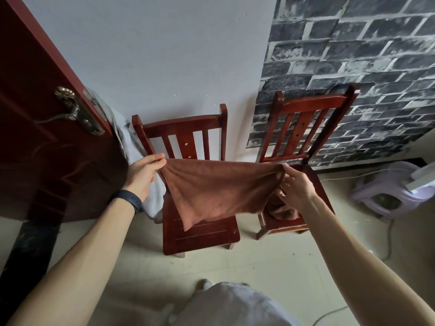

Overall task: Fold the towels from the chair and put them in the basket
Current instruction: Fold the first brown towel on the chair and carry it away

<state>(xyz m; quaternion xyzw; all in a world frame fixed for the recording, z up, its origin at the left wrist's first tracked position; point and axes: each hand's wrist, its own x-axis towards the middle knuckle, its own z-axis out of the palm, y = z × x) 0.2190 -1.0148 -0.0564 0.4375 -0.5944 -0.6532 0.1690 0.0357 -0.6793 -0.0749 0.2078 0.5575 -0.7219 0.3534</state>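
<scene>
2 raised hands, left hand (143, 170) and right hand (296, 187), pinch brown towel (211, 191) taut.

We see a plain rust-brown towel (211, 191) and a second towel (282, 210) of the same brown. The left chair (188, 128) and the right chair (306, 109) are both glossy red-brown wood. The door (47, 149) is dark maroon with a brassy handle (70, 109). The wall (153, 55) is pale grey-white. The wallpaper (353, 55) prints charcoal bricks with whitish mortar lines. The floor (270, 267) is cream, the stool (388, 196) pale lilac, the wristband (128, 200) dark navy.
</scene>
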